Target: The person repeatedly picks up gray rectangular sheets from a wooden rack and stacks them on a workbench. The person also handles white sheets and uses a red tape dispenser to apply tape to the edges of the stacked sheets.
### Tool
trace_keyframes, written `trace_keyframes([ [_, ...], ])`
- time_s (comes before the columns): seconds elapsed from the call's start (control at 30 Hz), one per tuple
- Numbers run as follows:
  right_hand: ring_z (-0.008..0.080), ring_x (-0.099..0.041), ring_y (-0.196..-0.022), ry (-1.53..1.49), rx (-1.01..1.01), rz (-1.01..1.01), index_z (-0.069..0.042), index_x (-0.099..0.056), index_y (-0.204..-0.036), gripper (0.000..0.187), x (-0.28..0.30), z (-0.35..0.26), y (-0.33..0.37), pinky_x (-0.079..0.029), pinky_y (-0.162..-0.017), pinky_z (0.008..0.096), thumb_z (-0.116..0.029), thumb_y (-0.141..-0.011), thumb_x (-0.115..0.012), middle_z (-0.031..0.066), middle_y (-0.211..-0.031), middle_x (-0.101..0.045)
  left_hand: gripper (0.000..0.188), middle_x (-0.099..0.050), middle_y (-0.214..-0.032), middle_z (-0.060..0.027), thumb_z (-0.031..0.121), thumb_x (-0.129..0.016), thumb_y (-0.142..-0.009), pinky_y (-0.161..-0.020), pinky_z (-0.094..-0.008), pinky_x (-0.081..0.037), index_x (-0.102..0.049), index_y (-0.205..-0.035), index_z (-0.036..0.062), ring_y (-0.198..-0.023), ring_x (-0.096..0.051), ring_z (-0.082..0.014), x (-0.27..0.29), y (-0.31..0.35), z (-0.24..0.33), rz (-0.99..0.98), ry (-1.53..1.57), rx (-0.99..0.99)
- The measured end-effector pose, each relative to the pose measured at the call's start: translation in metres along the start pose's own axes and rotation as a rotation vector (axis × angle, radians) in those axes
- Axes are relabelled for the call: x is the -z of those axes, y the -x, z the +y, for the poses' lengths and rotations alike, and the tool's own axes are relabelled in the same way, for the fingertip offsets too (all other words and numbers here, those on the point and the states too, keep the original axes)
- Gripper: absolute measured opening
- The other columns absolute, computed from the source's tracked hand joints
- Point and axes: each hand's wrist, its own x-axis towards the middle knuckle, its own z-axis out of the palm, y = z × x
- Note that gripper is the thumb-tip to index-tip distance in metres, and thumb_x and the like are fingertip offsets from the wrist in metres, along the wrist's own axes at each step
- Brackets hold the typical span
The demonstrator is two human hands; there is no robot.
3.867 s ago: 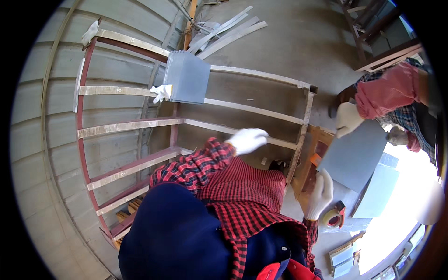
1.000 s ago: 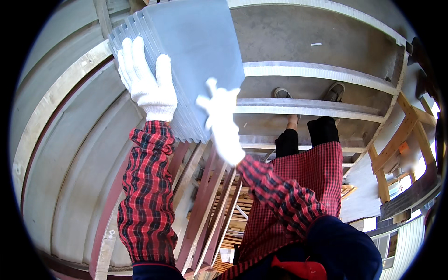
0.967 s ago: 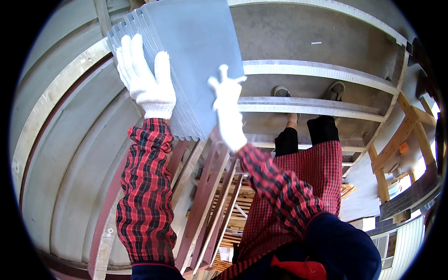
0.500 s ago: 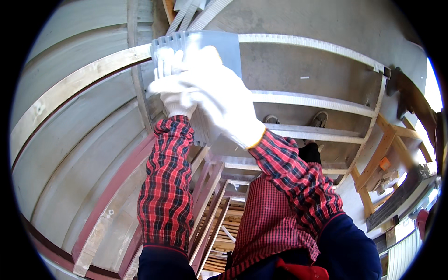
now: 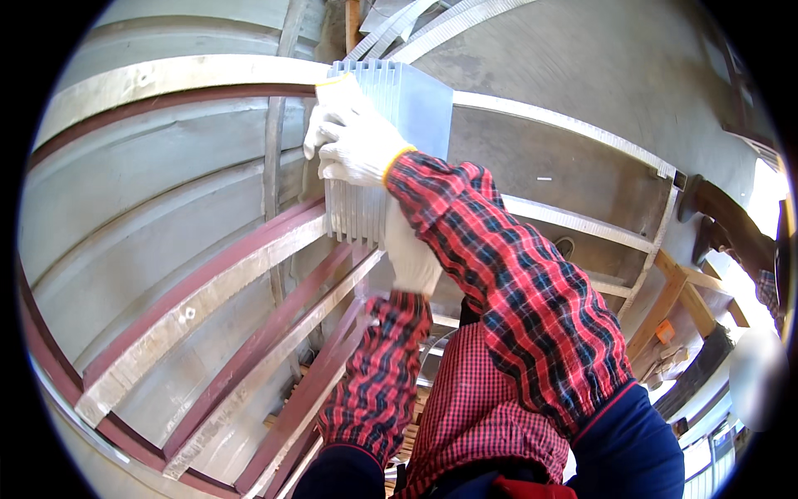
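Observation:
A stack of several grey panels stands on the frame in front of me, ridged edges facing left and a smooth broad face to the right. My right hand, in a white knit glove with a yellow cuff, is closed against the ridged edges. Bunched in its fingers is white fabric with a yellow hem, which looks like a loose glove. Lower down, my left hand, also gloved, is at the near side of the stack. Its fingers are hidden behind my right forearm.
A pale metal rack with bars extends right. Dark red and whitish beams run along the left by a corrugated wall. Light strips lie beyond the stack. At right are a wooden trestle and a person's legs.
My hands overlapped before; now the left has dropped back toward me and right, away from the right hand. My view has turned, showing more of the left beams.

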Motion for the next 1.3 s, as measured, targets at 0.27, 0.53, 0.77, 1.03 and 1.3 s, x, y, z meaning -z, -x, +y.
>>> trace_keyframes([
  [0.27, 0.0356, -0.05, -0.135, -0.572, -1.042, 0.398, -0.002, -0.049, -0.144, 0.073, 0.015, -0.048, 0.094, -0.039, -0.112, 0.0422, -0.038, -0.087, -0.076, 0.0223, -0.147, -0.05, 0.038, -0.053, -0.137, -0.0208, 0.005, -0.061, -0.094, -0.11, -0.0442, -0.039, -0.057, -0.132, 0.0022, -0.13, -0.049, -0.0375, 0.043, -0.076, 0.015, -0.043, -0.307, -0.329],
  [0.53, 0.0372, -0.051, -0.134, -0.439, -0.968, 0.177, 0.0, -0.047, -0.145, 0.082, -0.012, -0.044, 0.117, -0.042, -0.11, 0.0432, -0.048, -0.085, -0.075, 0.0237, -0.146, -0.05, 0.079, -0.033, -0.16, -0.0136, 0.046, -0.068, -0.09, -0.121, -0.0561, -0.016, -0.038, -0.155, 0.0127, -0.148, -0.024, -0.0403, 0.014, -0.113, -0.053, -0.284, -0.735, -0.573],
  [0.77, 0.0367, -0.054, -0.13, -0.304, -0.888, 0.213, -0.004, -0.05, -0.143, 0.073, -0.002, -0.043, 0.115, -0.044, -0.109, 0.0431, -0.044, -0.087, -0.073, 0.0216, -0.144, -0.053, 0.081, -0.037, -0.157, -0.0137, 0.045, -0.072, -0.087, -0.12, -0.0554, -0.02, -0.039, -0.153, 0.0106, -0.144, -0.031, -0.039, 0.011, -0.113, -0.037, -0.261, -0.764, -0.584],
  [1.03, 0.024, -0.057, -0.125, -0.933, -1.192, 0.169, -0.002, -0.045, -0.147, 0.066, 0.079, -0.016, 0.184, -0.042, -0.108, 0.0366, -0.027, -0.091, -0.069, 0.0148, -0.134, -0.061, 0.078, -0.04, -0.155, -0.0124, 0.043, -0.071, -0.089, -0.118, -0.0557, -0.025, -0.041, -0.152, 0.0109, -0.142, -0.034, -0.039, 0.014, -0.108, -0.027, -0.259, -0.787, -0.583],
  [1.3, 0.0196, -0.066, -0.09, -0.918, -1.624, 0.048, 0.007, -0.069, -0.114, 0.038, 0.107, 0.042, 0.227, -0.051, -0.085, 0.034, -0.022, -0.09, -0.069, 0.0117, -0.101, -0.073, 0.075, -0.041, -0.155, -0.0118, 0.041, -0.072, -0.088, -0.118, -0.0551, -0.024, -0.044, -0.15, 0.0107, -0.143, -0.034, -0.0383, 0.012, -0.112, -0.024, -0.263, -0.741, -0.577],
])
